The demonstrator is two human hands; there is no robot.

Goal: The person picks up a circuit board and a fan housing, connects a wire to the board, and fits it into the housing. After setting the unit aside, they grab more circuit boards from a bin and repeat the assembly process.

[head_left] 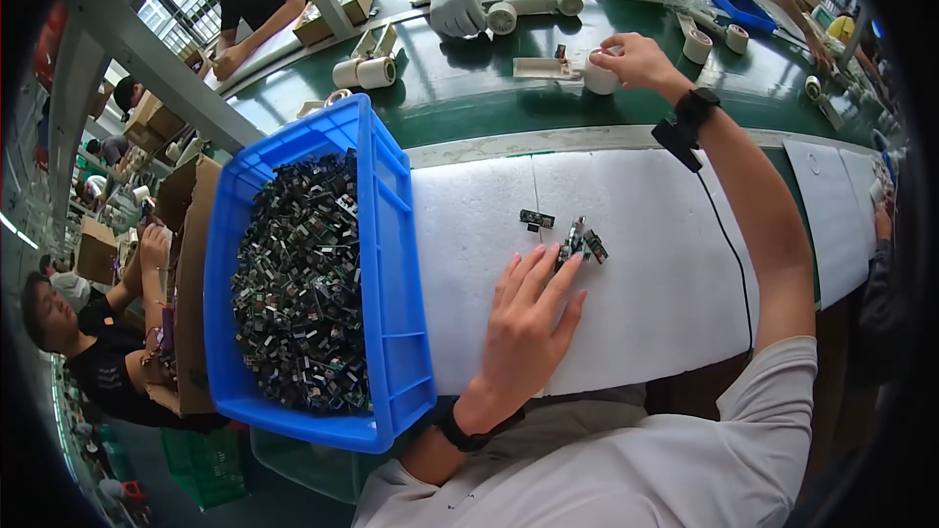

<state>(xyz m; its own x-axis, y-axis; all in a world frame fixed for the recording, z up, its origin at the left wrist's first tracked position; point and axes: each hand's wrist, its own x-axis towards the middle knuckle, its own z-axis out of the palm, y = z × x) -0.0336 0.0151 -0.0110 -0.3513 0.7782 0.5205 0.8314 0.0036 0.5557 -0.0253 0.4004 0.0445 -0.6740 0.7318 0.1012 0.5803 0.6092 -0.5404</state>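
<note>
My left hand (528,313) lies on the white foam sheet (665,303), fingers stretched out, their tips at a few small green circuit boards (595,245). One more small board (536,219) lies just beyond them. Stretched far forward over the green conveyor belt (450,103), my right hand (641,64) has thumb and fingertips closed at the upper rim of a white plastic housing (600,81), round with a flat handle to its left. A small dark board (560,52) sits at that handle.
A blue crate (396,264) full of small circuit boards stands at my left, beside a cardboard box (191,284). More white housings (364,72) lie along the belt. Across it, a co-worker's gloved hand (456,8) is by another housing (533,6). A black cord (729,244) hangs from my right wrist.
</note>
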